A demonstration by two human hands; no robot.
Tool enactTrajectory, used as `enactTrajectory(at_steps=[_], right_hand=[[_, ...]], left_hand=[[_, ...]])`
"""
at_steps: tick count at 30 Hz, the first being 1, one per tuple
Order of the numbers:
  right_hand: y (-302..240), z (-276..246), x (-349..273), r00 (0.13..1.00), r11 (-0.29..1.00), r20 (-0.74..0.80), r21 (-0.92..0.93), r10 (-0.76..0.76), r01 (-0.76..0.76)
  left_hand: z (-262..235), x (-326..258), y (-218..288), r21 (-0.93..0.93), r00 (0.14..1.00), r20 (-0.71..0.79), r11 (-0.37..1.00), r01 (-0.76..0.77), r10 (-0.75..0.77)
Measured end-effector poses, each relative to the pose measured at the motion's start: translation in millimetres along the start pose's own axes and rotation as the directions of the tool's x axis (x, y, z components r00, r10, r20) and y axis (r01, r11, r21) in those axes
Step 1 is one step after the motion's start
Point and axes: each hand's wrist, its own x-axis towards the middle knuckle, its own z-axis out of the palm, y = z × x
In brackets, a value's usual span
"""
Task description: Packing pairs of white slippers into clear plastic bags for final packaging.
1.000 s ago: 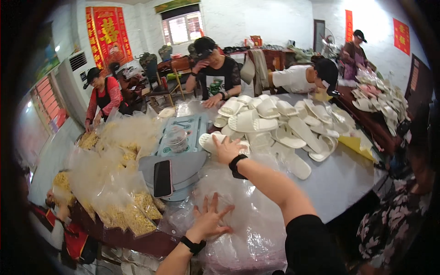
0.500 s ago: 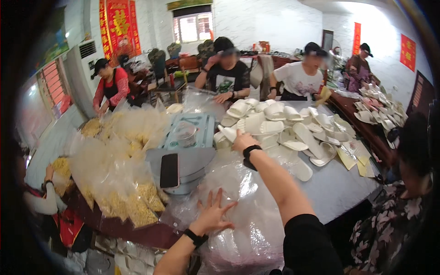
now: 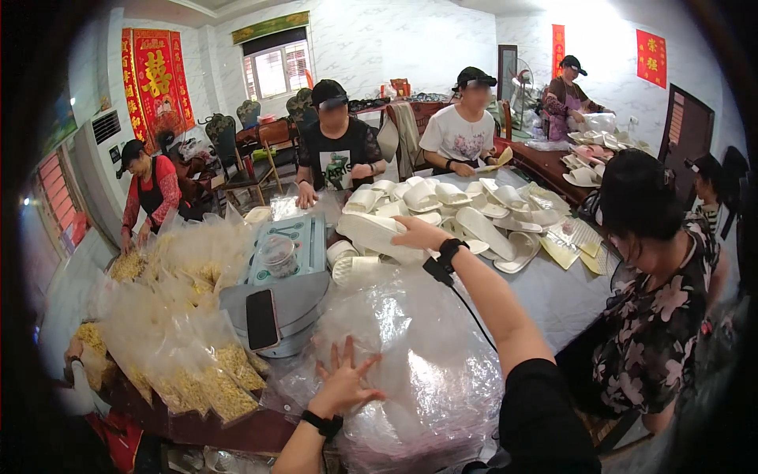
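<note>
My left hand [image 3: 347, 381] lies flat with fingers spread on a thick stack of clear plastic bags [image 3: 418, 340]. Stretched out over the far side of that stack, my right hand [image 3: 420, 235] grips a white slipper [image 3: 371, 231] by one end. The slipper is tilted, with its other end pointing to the left. Just beyond my right hand lies a heap of white slippers [image 3: 466, 207], several of them overlapping. My right thumb is mostly hidden behind the slipper.
On the left stand clear bags of yellow pieces [image 3: 197, 316]. A phone [image 3: 262, 319] rests on a grey-blue scale [image 3: 296, 304], with a clear plastic tub [image 3: 278, 254] on it. Yellow sheets [image 3: 562, 243] lie right of the heap. Several people work around; one [image 3: 647, 308] sits close at right.
My right hand has taken hold of a white slipper and raised it from the heap's near edge. My left hand stays spread on the bags. The view has shifted to the right.
</note>
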Motion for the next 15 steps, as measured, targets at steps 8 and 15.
enactTrajectory(at_steps=[8, 15], right_hand=[[-0.5, -25.8, -22.6, 0.995, 0.952, -0.100, 0.304, 0.001, 0.030], [-48.8, -76.7, -44.6, 0.960, 0.898, -0.221, 0.366, -0.170, 0.243]], left_hand=[[-11.8, -2.2, 6.8, 0.014, 0.997, 0.053, 0.999, 0.048, -0.048], [-18.3, -3.0, 14.7, 0.024, 0.997, 0.066, 0.999, 0.047, -0.048]])
